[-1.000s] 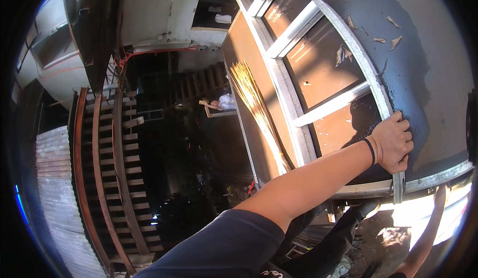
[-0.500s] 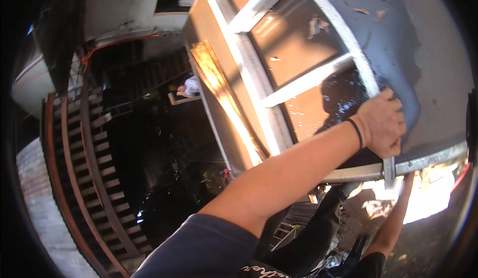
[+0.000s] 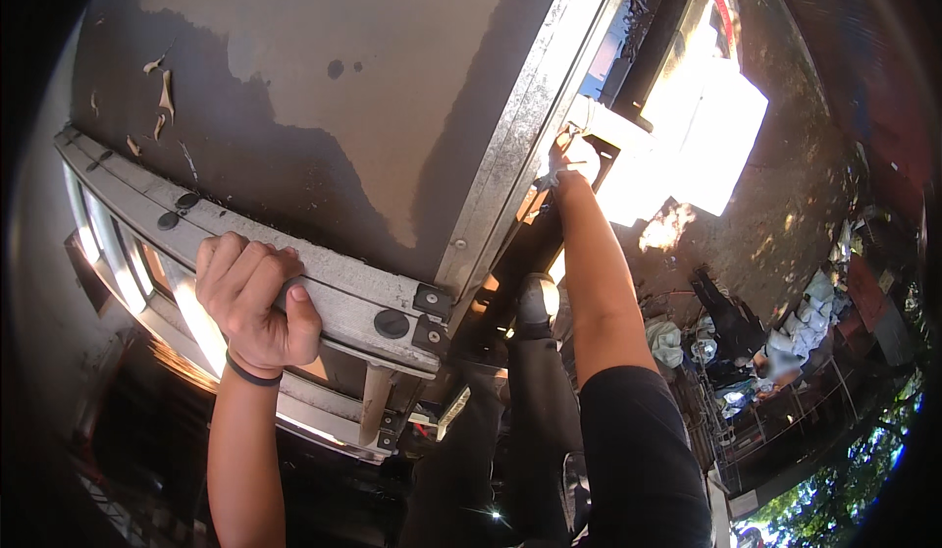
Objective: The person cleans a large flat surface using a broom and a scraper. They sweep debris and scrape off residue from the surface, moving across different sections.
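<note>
My left hand (image 3: 250, 298), with a dark band at the wrist, is closed around a grey metal rail (image 3: 373, 298) of a large frame. The rail has round bolts and black corner brackets. My right hand (image 3: 574, 160) reaches far out and grips the frame's other metal edge (image 3: 520, 126), partly washed out by sun glare. Between the two edges lies a grey-brown panel (image 3: 324, 87) with peeling paint. Between my arms I see my dark-trousered legs (image 3: 530, 411) and a shoe (image 3: 538, 298).
More rails and an orange-lit panel (image 3: 196, 322) run beside my left hand. A bright sunlit patch (image 3: 706, 136) lies past my right hand. Cluttered ground with white bags (image 3: 795, 337), metal racks and trees (image 3: 834, 499) shows at the right.
The view has swung sharply around the frame. My left hand stays clamped on the rail near its corner. My right arm, unseen before, now shows stretched out to the frame's other edge.
</note>
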The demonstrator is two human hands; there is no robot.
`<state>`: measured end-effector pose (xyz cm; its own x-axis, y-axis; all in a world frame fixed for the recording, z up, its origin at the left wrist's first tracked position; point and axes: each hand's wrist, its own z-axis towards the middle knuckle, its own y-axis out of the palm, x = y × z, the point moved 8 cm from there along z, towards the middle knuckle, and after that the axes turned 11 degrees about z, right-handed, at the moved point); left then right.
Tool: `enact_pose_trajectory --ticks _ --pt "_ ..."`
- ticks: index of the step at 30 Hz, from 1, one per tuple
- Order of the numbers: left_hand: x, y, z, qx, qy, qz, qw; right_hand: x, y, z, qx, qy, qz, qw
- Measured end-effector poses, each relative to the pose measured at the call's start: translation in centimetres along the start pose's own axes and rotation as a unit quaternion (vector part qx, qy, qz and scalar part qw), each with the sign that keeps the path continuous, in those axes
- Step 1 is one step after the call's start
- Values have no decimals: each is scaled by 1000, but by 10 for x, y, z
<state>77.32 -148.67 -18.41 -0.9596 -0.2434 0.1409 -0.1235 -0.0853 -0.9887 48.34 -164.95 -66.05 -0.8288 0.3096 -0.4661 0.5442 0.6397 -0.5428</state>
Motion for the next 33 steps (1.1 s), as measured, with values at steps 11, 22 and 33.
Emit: enact_pose_trajectory --ticks 11,22,33 --pt "7 2 15 44 -14 -7 999 49 -65 -11 34 -216 -67 973" --pt "-18 -15 -12 -19 -75 0 997 -201 -78 -433 -117 -34 252 960" --pt "-86 -123 -450 219 -783 -36 582 -224 -19 -465 160 -151 28 975"
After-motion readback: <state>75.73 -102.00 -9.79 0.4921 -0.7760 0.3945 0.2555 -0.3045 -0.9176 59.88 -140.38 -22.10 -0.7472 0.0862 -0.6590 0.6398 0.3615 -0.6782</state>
